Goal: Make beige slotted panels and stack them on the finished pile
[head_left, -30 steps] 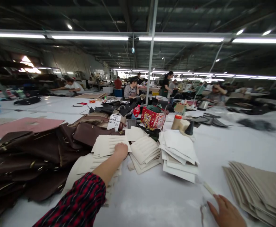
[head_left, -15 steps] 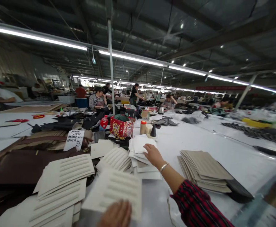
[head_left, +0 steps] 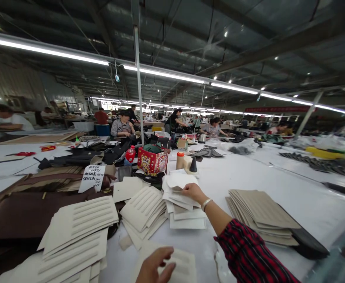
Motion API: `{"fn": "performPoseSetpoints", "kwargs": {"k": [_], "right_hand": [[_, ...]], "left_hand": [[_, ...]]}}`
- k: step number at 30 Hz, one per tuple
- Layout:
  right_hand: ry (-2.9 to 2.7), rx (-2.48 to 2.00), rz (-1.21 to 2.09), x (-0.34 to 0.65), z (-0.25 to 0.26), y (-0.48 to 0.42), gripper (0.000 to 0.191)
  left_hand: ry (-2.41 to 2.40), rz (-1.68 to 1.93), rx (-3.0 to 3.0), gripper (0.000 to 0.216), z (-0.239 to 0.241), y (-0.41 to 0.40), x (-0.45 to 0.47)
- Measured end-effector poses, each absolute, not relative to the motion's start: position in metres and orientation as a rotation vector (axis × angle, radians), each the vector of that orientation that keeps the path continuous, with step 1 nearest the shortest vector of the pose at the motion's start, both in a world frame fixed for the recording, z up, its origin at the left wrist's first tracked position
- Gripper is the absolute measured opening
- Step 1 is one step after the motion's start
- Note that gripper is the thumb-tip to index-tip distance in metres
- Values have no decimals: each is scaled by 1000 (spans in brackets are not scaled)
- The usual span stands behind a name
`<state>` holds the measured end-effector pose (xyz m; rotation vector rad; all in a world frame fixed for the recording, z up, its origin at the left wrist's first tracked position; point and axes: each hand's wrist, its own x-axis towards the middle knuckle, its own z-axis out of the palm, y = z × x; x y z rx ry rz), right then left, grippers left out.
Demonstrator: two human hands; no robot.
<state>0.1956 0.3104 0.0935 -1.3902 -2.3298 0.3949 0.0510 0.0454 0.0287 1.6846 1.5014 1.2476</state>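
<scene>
My left hand (head_left: 156, 268) lies at the bottom edge with fingers spread, flat on a cream ribbed sheet (head_left: 187, 265) that rests alone on the white table (head_left: 278, 184). My right hand (head_left: 192, 192), with a bracelet and a red plaid sleeve, reaches onto a stack of plain white sheets (head_left: 185, 220). Its fingers curl round the edge of the top white sheet (head_left: 178, 181), which is slightly lifted. A stack of cream ribbed sheets (head_left: 144, 204) lies just left of the white stack.
More ribbed sheets (head_left: 78, 228) and brown leather pieces (head_left: 27, 212) lie to the left. A grey-beige stack (head_left: 261, 212) is to the right. Behind stand a red patterned box (head_left: 152, 163), an orange-capped bottle (head_left: 179, 160), a black cone (head_left: 193, 165) and a handwritten note (head_left: 92, 177). Several people work at far tables.
My left hand drew one ribbed sheet off the pile towards me and now lies spread on it. My right hand reached over onto the white stack and took the top sheet's edge.
</scene>
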Motion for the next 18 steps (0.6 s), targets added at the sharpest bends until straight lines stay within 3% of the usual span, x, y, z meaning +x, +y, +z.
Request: {"fn": "performPoseSetpoints", "kwargs": {"k": [6,11,18], "right_hand": [[-2228,-1357,422,196,117,293,25],[-2233,-957,362,190,128,209,14],[-2222,-883,960,183,92,149,13]], "left_hand": [[1275,1440,1113,37,59,107,49],[947,1644,736,46,77,120,67],[745,1631,482,26,62,87,83]]}}
